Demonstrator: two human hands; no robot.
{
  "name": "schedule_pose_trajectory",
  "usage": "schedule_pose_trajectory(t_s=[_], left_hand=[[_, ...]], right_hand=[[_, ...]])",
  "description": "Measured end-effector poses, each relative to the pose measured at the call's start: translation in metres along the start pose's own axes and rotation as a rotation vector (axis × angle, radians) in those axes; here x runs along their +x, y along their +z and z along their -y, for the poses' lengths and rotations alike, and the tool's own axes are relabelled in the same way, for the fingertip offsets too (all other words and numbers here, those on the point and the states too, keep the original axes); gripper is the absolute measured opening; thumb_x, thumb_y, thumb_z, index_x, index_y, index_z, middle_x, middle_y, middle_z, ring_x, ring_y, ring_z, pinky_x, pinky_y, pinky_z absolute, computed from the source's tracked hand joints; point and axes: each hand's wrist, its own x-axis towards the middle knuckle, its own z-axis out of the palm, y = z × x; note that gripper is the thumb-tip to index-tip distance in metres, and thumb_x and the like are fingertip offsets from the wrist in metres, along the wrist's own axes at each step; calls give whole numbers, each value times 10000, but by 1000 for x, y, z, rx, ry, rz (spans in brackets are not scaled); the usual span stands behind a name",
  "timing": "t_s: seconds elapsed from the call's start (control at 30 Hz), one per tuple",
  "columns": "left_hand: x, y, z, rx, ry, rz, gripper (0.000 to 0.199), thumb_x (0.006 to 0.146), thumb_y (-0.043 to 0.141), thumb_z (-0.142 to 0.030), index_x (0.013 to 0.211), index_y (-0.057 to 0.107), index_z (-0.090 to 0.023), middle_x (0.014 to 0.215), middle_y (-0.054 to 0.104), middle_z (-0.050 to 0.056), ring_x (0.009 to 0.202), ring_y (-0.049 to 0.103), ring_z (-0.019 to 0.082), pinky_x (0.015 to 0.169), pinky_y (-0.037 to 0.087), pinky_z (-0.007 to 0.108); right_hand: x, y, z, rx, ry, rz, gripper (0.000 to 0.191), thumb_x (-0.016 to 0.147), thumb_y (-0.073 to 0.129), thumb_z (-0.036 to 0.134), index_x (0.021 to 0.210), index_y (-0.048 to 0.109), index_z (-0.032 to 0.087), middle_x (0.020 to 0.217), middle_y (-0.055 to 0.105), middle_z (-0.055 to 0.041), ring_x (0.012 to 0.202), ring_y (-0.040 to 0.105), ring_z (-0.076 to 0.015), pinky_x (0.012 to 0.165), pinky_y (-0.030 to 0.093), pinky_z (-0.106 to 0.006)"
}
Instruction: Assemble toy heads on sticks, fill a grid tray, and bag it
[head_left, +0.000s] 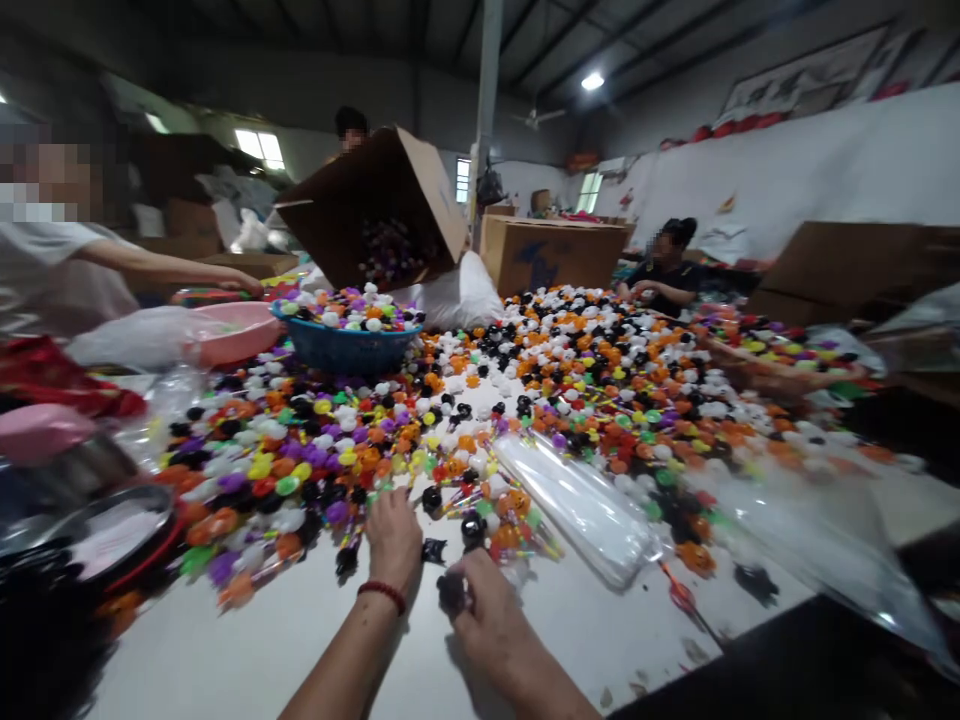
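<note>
My left hand [394, 535], with a red beaded bracelet [382, 594] at the wrist, reaches to the near edge of a heap of small plastic pieces [360, 440]. Its fingers point forward and look slightly apart; their tips are partly hidden. Close to them lie a purple piece [337, 512] and a black piece [347, 560]. My right hand [495, 610] is closed, pinching a small dark black piece [451, 592] just above the white table [300, 640]. Between the hands lies another black piece [433, 550]. The heap mixes orange pumpkin shapes with white, black, green and yellow ones.
A stack of clear plastic bags [581, 510] lies right of my hands, near scissors [682, 597]. A blue basin [349, 345] full of pieces stands behind, beside a pink basin [240, 335]. A tipped cardboard box [427, 190] rises beyond. Co-workers sit around the table.
</note>
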Motion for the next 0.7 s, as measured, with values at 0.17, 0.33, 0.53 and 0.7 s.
schedule_pose_trajectory(t_s=[0.17, 0.33, 0.53, 0.7], left_hand=[[0, 9, 13, 4, 5, -54, 346, 922, 347, -103, 1166, 591, -139, 1121, 572, 134, 1044, 503, 290, 915, 391, 408], [1, 14, 22, -47, -27, -18, 349, 822, 415, -21, 1044, 642, -165, 1179, 560, 113, 1095, 481, 283, 950, 379, 401], [2, 26, 27, -156, -26, -97, 215, 936, 438, -251, 920, 636, -169, 1156, 576, 113, 1090, 490, 276, 984, 388, 440], [-3, 36, 35, -259, -56, -167, 244, 948, 444, -342, 980, 628, -185, 1182, 599, 110, 1109, 507, 281, 963, 420, 464]], right_hand=[[14, -25, -2, 8, -10, 29, 74, 846, 494, 199, 812, 560, 197, 873, 606, -47, 794, 582, -192, 707, 473, -310], [50, -50, -4, 218, 135, 68, 200, 874, 583, 366, 784, 592, 187, 777, 596, -13, 721, 570, -164, 639, 471, -267], [156, -64, -25, 279, 392, 56, 373, 815, 677, 509, 882, 691, 143, 784, 664, -40, 746, 613, -184, 730, 499, -308], [283, -71, -64, 0, 437, -132, 359, 892, 588, 423, 1088, 712, 149, 951, 722, -69, 855, 660, -196, 771, 506, -292]])
